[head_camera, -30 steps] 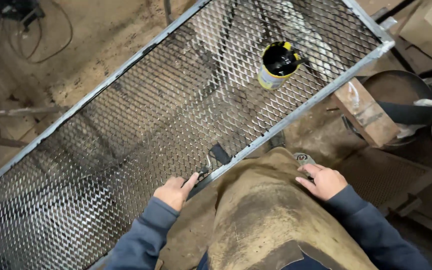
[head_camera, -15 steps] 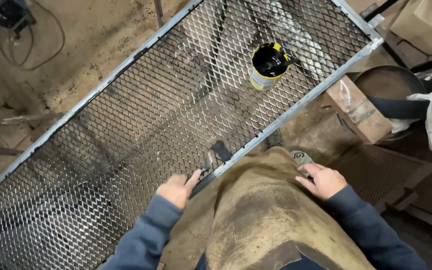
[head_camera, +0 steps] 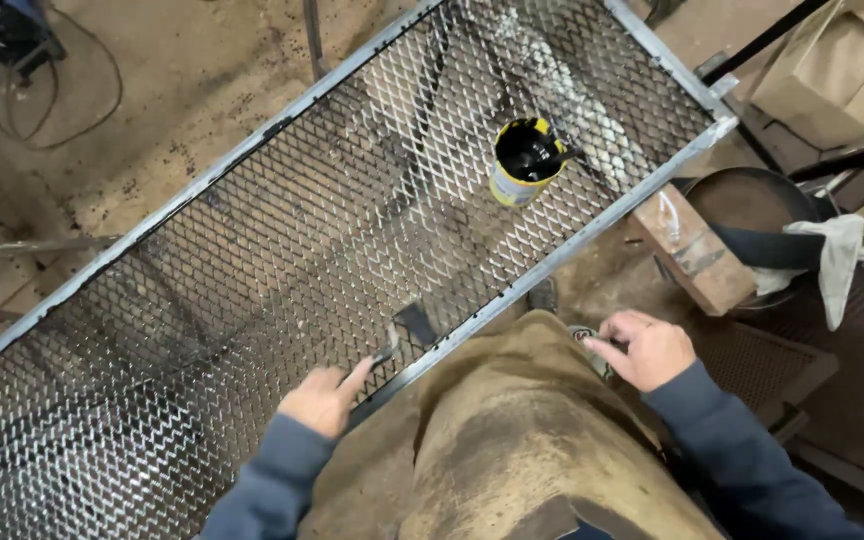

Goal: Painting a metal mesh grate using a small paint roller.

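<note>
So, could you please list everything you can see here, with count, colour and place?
expanded-metal mesh panel: one, grey steel with a light frame, lying diagonally across the view
paint can: one, yellow with black inside, open, standing on the mesh near its far end
brush: one, dark, lying on the mesh at the near frame edge
wooden block: one, brown, right of the frame
round pan: one, dark, on the right
rag: one, whitish, draped over the pan
cardboard boxes: brown, top right
cables: dark, on the dirt floor, top left
apron: one, tan, stained
left hand: bare, fingertip at the brush
right hand: bare, at the apron's edge
</note>
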